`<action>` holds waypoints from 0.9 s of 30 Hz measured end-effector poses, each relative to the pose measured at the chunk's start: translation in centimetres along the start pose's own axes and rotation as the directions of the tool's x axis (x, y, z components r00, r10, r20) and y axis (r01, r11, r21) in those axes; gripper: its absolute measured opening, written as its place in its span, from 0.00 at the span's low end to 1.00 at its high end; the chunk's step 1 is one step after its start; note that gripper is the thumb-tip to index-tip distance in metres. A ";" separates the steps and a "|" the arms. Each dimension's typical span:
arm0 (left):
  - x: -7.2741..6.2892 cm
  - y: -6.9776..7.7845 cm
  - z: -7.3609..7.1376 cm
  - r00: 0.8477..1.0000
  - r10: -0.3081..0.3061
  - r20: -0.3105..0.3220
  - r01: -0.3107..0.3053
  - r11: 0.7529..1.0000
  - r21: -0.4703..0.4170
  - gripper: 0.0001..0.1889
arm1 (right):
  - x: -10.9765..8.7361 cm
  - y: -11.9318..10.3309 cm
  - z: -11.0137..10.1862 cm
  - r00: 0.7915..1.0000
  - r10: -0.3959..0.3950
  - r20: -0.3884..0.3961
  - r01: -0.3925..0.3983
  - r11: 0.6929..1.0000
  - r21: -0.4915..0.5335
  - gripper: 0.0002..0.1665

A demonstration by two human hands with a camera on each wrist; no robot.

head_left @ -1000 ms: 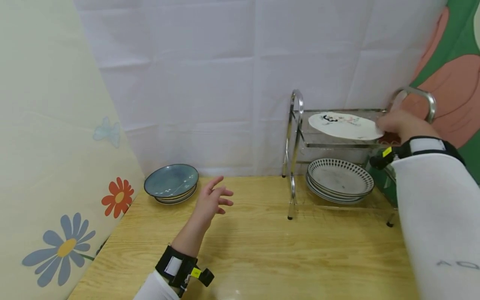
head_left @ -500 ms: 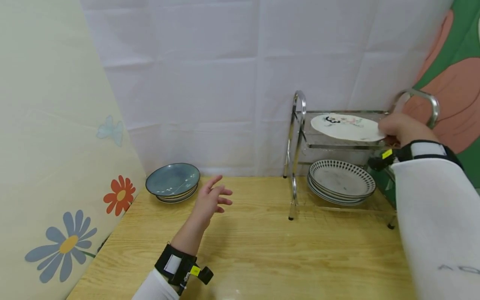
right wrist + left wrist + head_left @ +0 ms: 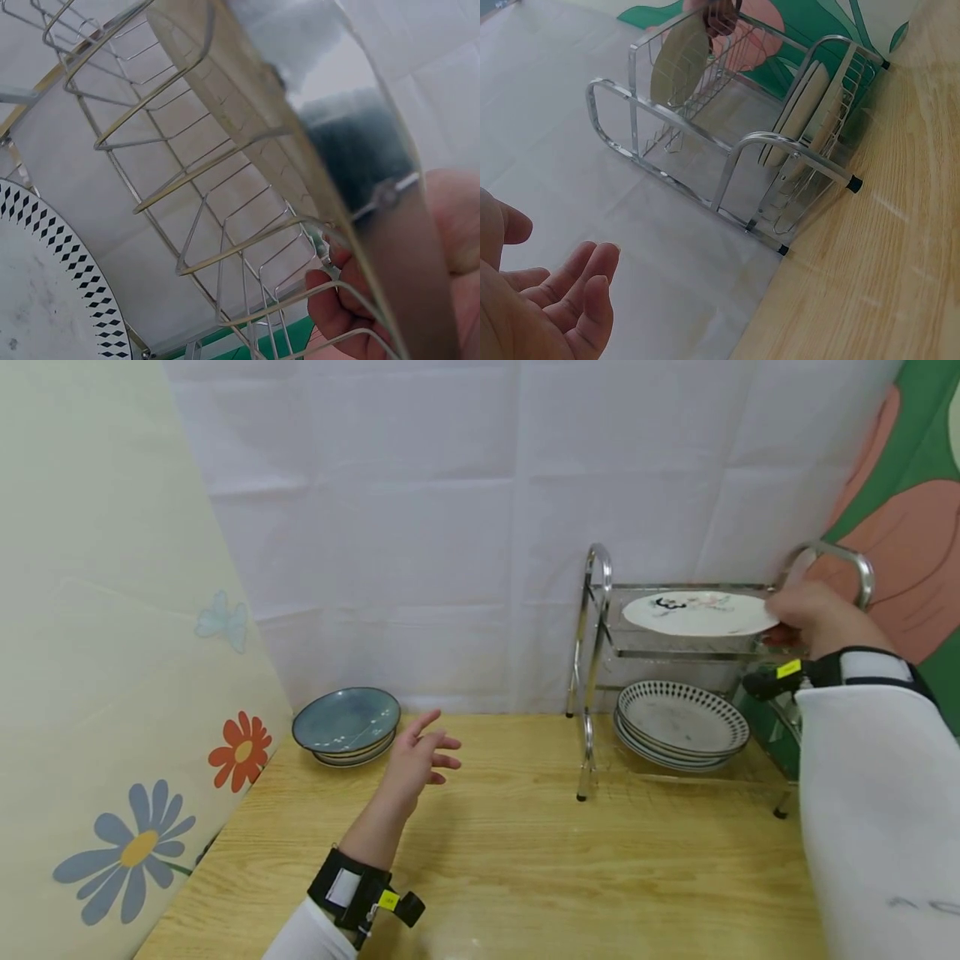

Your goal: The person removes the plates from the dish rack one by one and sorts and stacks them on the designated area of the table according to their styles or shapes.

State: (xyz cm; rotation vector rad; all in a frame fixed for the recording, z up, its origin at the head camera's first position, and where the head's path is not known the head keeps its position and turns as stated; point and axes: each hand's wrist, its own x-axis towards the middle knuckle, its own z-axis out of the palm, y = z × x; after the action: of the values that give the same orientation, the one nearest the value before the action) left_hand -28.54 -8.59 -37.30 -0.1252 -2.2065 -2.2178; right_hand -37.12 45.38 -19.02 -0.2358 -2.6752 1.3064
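My right hand (image 3: 821, 614) pinches the right edge of a white plate (image 3: 697, 617) with a dark and pink painted pattern. The plate lies nearly level at the upper tier of a chrome dish rack (image 3: 686, 654); in the left wrist view the same plate (image 3: 681, 66) shows within the rack's top. From below, the right wrist view has curled fingers (image 3: 341, 307) behind the rack's wires. My left hand (image 3: 416, 760) hovers over the table with its fingers loosely spread, holding nothing. It is nearest to a stack of blue plates (image 3: 348, 718).
On the rack's lower tier sits a stack of white plates (image 3: 682, 727) with black-patterned rims. The wooden table (image 3: 525, 860) meets a white cloth backdrop (image 3: 405, 543) behind. A flower-printed wall (image 3: 90, 652) bounds the left side.
The plate has levelled out, looking flatter in the head view, and its gripped edge has shifted slightly right along with my right hand. My left hand has barely moved.
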 end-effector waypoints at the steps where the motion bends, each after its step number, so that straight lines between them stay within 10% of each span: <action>1: 0.0 0.0 0.0 1.000 -0.003 -0.002 0.003 1.000 -0.001 0.26 | 0.0 0.0 -0.1 1.000 0.003 -0.004 -0.003 1.000 0.019 0.20; 9: 0.2 0.2 -0.2 1.000 -0.019 -0.014 0.019 1.000 -0.013 0.26 | -0.1 -0.2 -0.6 1.000 0.010 0.022 -0.014 0.981 0.195 0.26; 19: 0.5 0.3 -0.6 1.000 -0.008 -0.024 0.007 0.999 -0.042 0.25 | -2.2 -3.3 -1.5 0.997 0.020 0.076 -0.070 0.661 0.747 0.19; 27: 0.3 0.7 -1.2 0.999 -0.027 -0.025 0.025 0.998 -0.062 0.25 | -3.9 -6.6 0.1 0.986 -0.060 0.156 -0.085 0.624 0.777 0.34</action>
State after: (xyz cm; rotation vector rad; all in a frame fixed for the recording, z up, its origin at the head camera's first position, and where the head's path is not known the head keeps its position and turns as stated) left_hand -28.81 -9.73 -36.58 -0.0684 -2.1403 -2.2876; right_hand -33.77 40.50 -14.10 -0.0215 -1.9103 2.4279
